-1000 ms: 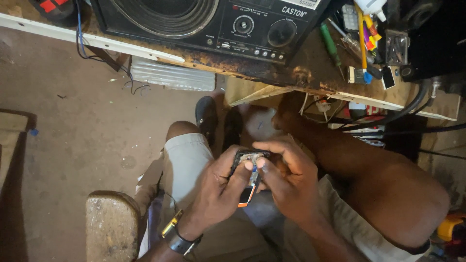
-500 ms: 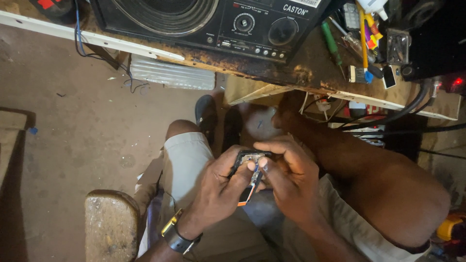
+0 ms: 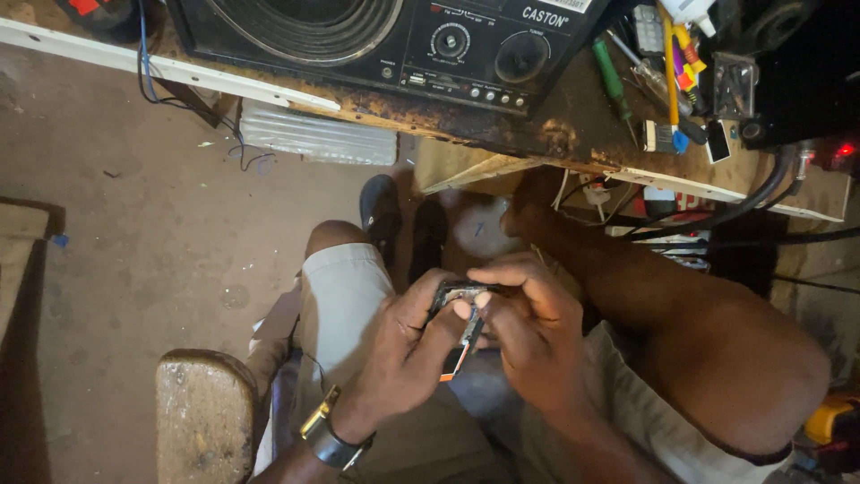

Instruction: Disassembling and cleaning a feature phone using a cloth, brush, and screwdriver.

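Both hands grip a small dark device over the lap.
Left hand and right hand fingers clamp the flat, hard-edged device; a rusty workbench lies far.

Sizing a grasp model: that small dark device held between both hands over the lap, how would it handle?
Probably light: the small dark device sits pinched between fingertips of the left hand and right hand. Likely rigid, since its edge holds straight. Possibly fragile; a thin strip with an orange tip hangs from it and could bend.

A repair workshop: stained workbench, black radio, green screwdriver, loose cables, dirt floor.
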